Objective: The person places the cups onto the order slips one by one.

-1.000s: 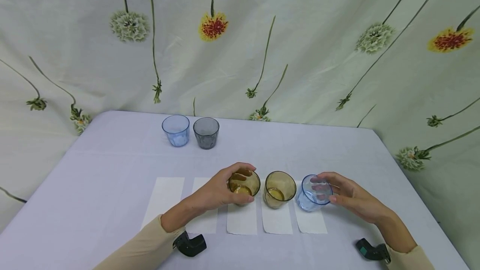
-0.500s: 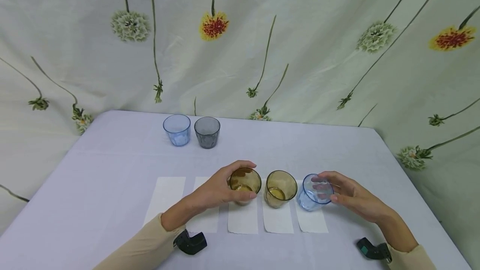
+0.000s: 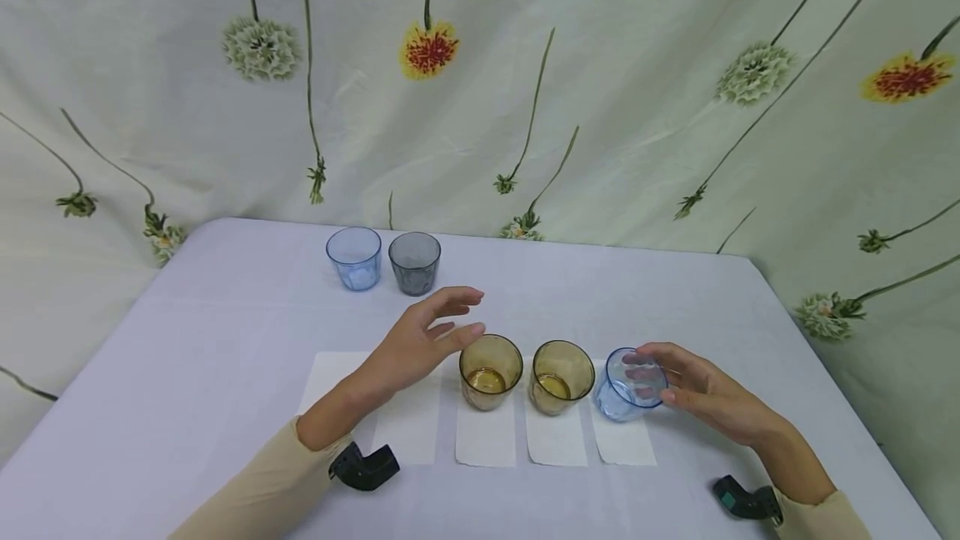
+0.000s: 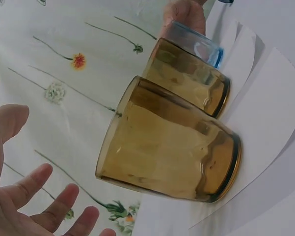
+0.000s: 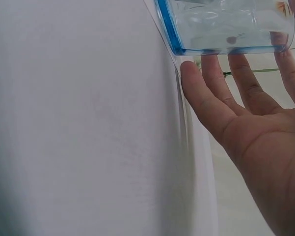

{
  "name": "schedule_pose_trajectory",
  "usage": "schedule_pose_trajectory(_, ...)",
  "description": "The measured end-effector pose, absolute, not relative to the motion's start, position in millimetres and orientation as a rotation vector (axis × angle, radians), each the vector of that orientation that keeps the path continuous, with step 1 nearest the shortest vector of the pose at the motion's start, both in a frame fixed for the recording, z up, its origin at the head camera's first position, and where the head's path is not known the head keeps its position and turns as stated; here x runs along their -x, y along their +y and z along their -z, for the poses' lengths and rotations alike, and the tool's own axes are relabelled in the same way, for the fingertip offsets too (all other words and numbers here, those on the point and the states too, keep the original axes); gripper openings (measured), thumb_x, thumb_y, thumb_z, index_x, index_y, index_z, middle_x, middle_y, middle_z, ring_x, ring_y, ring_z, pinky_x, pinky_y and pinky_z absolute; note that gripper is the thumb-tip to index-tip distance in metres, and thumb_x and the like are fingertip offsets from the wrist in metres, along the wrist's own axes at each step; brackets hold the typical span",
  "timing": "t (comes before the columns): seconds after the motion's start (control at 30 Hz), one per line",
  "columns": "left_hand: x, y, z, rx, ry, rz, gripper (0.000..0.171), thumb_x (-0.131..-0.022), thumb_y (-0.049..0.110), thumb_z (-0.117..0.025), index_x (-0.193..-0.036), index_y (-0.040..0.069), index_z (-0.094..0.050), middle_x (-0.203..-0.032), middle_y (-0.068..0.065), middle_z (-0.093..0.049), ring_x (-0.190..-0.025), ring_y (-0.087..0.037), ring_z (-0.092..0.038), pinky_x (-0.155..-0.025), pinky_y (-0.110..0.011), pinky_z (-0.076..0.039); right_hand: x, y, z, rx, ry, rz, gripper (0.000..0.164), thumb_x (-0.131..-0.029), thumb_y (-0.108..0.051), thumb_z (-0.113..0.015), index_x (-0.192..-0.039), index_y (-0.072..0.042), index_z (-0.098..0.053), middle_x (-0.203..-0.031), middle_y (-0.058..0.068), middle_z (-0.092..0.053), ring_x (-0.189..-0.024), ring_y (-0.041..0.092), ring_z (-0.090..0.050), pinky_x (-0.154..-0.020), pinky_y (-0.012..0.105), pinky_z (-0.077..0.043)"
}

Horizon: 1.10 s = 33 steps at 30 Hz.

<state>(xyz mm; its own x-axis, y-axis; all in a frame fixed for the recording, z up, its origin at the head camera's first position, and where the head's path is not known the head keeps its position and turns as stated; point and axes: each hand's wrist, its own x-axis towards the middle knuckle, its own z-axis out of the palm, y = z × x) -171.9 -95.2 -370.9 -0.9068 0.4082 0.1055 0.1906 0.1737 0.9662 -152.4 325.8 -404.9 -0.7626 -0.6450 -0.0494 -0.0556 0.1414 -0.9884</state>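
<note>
My left hand (image 3: 408, 348) is off the glasses, its fingers spread and loosely bent, up and left of an amber glass (image 3: 489, 373). In the left wrist view its fingertips (image 4: 64, 199) stand apart from that amber glass (image 4: 172, 147), which is upright on a white paper strip (image 3: 486, 442). Close to its right stands a second amber glass (image 3: 561, 373) on another strip (image 3: 557, 444). My right hand (image 3: 712, 398) holds a light blue glass (image 3: 617, 405) at the right end of the row, fingers behind it and thumb at the near rim. The right wrist view shows fingers along its side (image 5: 226, 42).
Toward the back left of the white-covered table (image 3: 225, 307) are another blue glass (image 3: 354, 265) and a grey glass (image 3: 414, 267), side by side. Two bare paper strips (image 3: 408, 432) lie to the left of the amber glasses. A flowered cloth (image 3: 622, 107) hangs behind the table.
My left hand has let go of the left amber glass and drawn up and to the left; the glass stays on its strip. The right hand has hardly moved.
</note>
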Motion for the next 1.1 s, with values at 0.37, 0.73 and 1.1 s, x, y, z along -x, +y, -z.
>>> schedule_pose_trajectory(0.37, 177.9, -110.3, 366.4, -0.422, 2.434, -1.813, 0.049, -0.095, 0.030, -0.069, -0.140, 0.016, -0.053, -0.150, -0.004, -0.048, -0.143, -0.030, -0.039, -0.119, -0.049, -0.032, 152.7, 327.4, 410.8, 0.690, 1.932, 1.677, 0.048, -0.103, 0.002, -0.044, -0.149, -0.001, -0.034, -0.150, -0.004, -0.046, -0.135, 0.007, -0.049, -0.104, 0.026, -0.048)
schedule_pose_trajectory(0.73, 194.0, -125.6, 355.7, -0.373, 2.510, -1.851, 0.051, -0.097, 0.025, -0.068, -0.142, 0.007, -0.051, -0.150, -0.009, -0.044, -0.143, -0.032, -0.037, -0.121, -0.051, -0.027, 153.3, 326.7, 409.4, 0.700, 1.934, 1.681, 0.048, -0.102, 0.002, -0.045, -0.149, -0.001, -0.034, -0.150, -0.004, -0.046, -0.135, 0.008, -0.050, -0.103, 0.027, -0.049)
schedule_pose_trajectory(1.1, 219.6, -131.9, 352.1, -0.348, 2.600, -1.790, 0.053, -0.096, 0.025, -0.069, -0.143, 0.007, -0.051, -0.154, -0.010, -0.040, -0.144, -0.034, -0.032, -0.119, -0.053, -0.025, 151.7, 326.3, 404.5, 0.662, 1.956, 1.661, 0.047, -0.102, 0.003, -0.045, -0.149, -0.001, -0.034, -0.149, -0.006, -0.047, -0.134, 0.006, -0.050, -0.103, 0.026, -0.049)
